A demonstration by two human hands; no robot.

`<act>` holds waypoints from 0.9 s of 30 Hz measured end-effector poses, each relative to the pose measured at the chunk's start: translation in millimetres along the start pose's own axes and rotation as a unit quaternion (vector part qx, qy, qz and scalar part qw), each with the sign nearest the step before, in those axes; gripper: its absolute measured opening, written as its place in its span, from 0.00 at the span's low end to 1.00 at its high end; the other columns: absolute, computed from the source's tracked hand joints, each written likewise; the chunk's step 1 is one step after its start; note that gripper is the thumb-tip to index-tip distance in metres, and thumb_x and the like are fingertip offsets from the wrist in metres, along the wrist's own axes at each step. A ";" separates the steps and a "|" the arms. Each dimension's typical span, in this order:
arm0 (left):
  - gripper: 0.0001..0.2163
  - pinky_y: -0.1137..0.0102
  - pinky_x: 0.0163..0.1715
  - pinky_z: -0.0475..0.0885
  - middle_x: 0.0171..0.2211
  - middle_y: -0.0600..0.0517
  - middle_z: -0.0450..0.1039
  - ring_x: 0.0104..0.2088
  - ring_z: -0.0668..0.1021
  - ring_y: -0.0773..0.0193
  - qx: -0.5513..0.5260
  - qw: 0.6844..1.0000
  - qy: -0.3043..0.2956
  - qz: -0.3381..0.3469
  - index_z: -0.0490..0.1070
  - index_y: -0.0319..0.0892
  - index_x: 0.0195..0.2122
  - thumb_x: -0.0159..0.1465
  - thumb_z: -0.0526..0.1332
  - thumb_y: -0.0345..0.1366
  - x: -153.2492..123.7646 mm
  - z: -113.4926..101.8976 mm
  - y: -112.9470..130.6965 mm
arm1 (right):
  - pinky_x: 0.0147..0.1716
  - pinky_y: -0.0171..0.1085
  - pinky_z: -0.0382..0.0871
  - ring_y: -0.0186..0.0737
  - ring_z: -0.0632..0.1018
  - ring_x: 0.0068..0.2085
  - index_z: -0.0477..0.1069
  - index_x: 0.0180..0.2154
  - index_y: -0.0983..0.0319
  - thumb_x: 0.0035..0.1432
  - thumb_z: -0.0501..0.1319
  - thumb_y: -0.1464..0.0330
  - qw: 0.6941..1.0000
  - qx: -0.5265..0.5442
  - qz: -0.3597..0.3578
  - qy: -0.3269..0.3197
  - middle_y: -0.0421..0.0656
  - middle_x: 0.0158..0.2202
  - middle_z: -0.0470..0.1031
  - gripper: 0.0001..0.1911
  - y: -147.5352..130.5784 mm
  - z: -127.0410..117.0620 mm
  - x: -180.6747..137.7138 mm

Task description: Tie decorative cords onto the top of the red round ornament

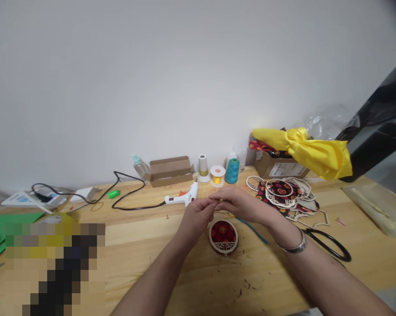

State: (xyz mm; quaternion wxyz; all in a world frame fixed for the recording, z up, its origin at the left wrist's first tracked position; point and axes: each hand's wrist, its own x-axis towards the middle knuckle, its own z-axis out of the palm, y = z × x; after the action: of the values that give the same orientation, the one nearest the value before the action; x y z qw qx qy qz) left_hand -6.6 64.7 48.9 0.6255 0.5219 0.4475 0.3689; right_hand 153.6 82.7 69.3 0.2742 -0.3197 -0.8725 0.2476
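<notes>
My left hand (199, 214) and my right hand (236, 204) meet above the table, fingertips pinched together. Whatever lies between them is too small or hidden to make out. Just below is a round ornament (223, 232) with dark red patterned fabric and a pale fretwork frame, lying flat and apart from my fingers. A teal cord (253, 230) runs along the tabletop beside my right wrist, its far end partly behind my hand. Behind my left hand lies a white glue gun (181, 198).
Behind my hands stand a thread spool (217, 175), a teal thread cone (232, 171) and an open cardboard box (171, 171). Fretwork frames (285, 195) pile up at right, near black-handled scissors (333, 245). Yellow cloth (319, 153) tops another box. A black cable (132, 208) crosses the left.
</notes>
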 end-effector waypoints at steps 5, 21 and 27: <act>0.12 0.77 0.14 0.48 0.14 0.60 0.57 0.14 0.56 0.76 -0.014 1.000 -0.010 0.021 0.65 0.39 0.22 0.57 0.57 0.41 2.8 -3.7 -6.7 | 0.32 0.32 0.63 0.34 0.72 0.31 0.74 0.35 0.62 0.56 0.56 0.70 0.998 -0.053 0.026 0.019 0.43 0.29 0.75 0.09 4.9 -5.0 -4.3; 0.09 0.74 0.27 0.64 0.22 0.52 0.72 0.23 0.70 0.68 0.091 0.995 0.003 0.050 0.72 0.38 0.24 0.54 0.59 0.40 7.9 -15.8 -3.4 | 0.23 0.29 0.56 0.30 0.64 0.23 0.71 0.25 0.64 0.55 0.54 0.68 0.982 -0.055 0.144 0.113 0.38 0.20 0.67 0.11 15.5 -15.8 -21.2; 0.09 0.74 0.26 0.64 0.22 0.51 0.73 0.23 0.70 0.68 0.082 0.995 0.021 0.051 0.72 0.38 0.24 0.54 0.59 0.39 8.2 -15.6 -2.8 | 0.21 0.29 0.54 0.30 0.61 0.21 0.69 0.23 0.64 0.55 0.54 0.66 0.980 -0.051 0.154 0.113 0.36 0.18 0.61 0.12 12.7 -16.0 -23.7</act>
State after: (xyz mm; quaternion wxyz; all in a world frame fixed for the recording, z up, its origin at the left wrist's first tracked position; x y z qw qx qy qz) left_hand -18.7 76.9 43.9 0.5514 0.5854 0.4622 0.3737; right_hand 184.5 78.9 65.7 0.3132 -0.4899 -0.7876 0.2038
